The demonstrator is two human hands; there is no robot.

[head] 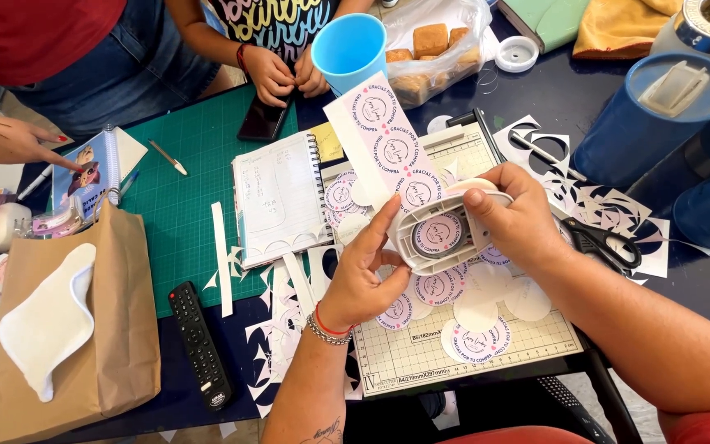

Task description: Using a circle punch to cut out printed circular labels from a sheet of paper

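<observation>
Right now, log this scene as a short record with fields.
Left hand: steadies the paper strip of printed round labels fed into the punch
Right hand: grips the white circle punch
Beneath: gridded cutting board with cut round labels
Nearby: scissors, remote control, green cutting mat
Others: two people's hands at the far edge

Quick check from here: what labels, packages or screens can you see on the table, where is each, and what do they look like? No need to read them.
Label strip: white paper, pink round prints, fed into the white circle punch between left hand and right hand.
Cut round labels: white and pink, on the gridded cutting board.
Paper bag: brown, lower left.
Plastic bag: clear, holding brown cakes, top centre.
Phone: dark screen, on the green mat.
</observation>
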